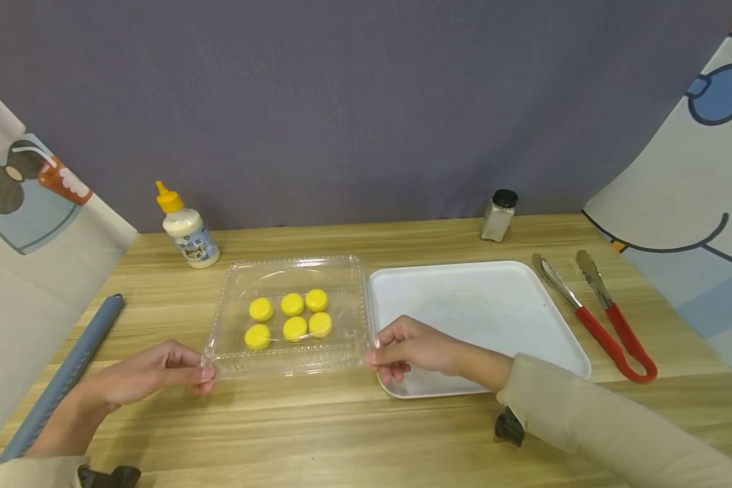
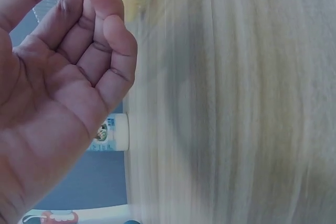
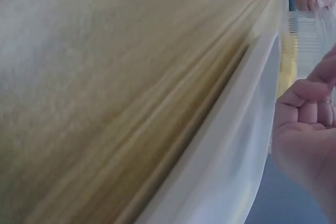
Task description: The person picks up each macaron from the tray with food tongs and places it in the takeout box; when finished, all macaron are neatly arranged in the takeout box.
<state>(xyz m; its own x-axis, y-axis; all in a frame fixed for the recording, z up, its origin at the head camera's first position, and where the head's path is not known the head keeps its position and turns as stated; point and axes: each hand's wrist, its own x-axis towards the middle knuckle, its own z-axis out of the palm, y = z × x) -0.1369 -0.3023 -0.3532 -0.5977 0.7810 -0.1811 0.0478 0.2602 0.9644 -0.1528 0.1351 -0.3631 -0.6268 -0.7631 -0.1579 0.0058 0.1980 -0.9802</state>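
Note:
A clear plastic box (image 1: 289, 271) with a lid stands left of the table's middle. Through it show several round yellow pieces (image 1: 295, 329) like small macarons, in two rows. My left hand (image 1: 152, 373) pinches the box's near left corner between thumb and fingers. At the near right corner, my right hand (image 1: 415, 349) pinches the plastic rim, with its forearm over the tray. In the left wrist view the left hand (image 2: 68, 72) has curled fingers against the clear plastic edge. The right wrist view shows the right hand (image 3: 310, 129) beside the box (image 3: 310, 30).
A white tray (image 1: 463, 298) lies right of the box, with red-handled tongs (image 1: 616, 332) beyond it. Behind stand a yellow-capped squeeze bottle (image 1: 189, 234) and a black-lidded shaker (image 1: 499, 215). A long grey-blue box (image 1: 67, 373) lies along the left edge.

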